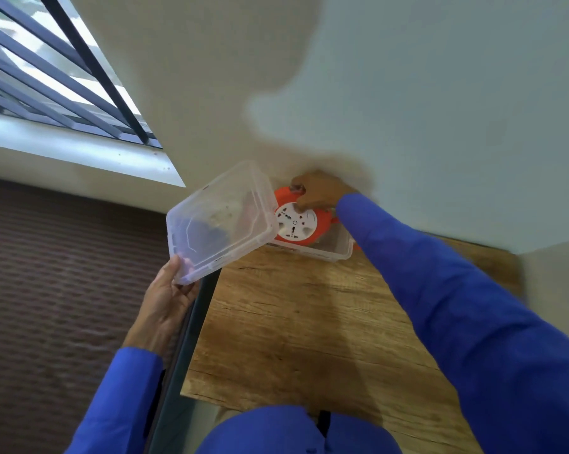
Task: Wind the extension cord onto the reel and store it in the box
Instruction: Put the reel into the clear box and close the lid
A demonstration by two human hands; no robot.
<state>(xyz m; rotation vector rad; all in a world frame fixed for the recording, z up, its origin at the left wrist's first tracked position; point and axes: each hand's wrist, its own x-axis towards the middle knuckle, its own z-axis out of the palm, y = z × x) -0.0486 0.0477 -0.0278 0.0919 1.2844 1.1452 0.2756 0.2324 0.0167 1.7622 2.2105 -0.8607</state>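
An orange reel (298,226) with a white socket face lies inside a clear plastic box (334,249) at the far end of the wooden table, against the wall. My right hand (316,193) rests on the reel's top edge, fingers closed around its orange rim. My left hand (168,299) holds the clear lid (219,221) by its near corner, tilted in the air left of the box and covering part of it. The cord itself is hidden.
The wooden table (309,322) has a dark metal edge (191,326) on its left. A pale wall rises behind the box. A barred window (47,77) is at upper left above a brown ribbed floor (53,273).
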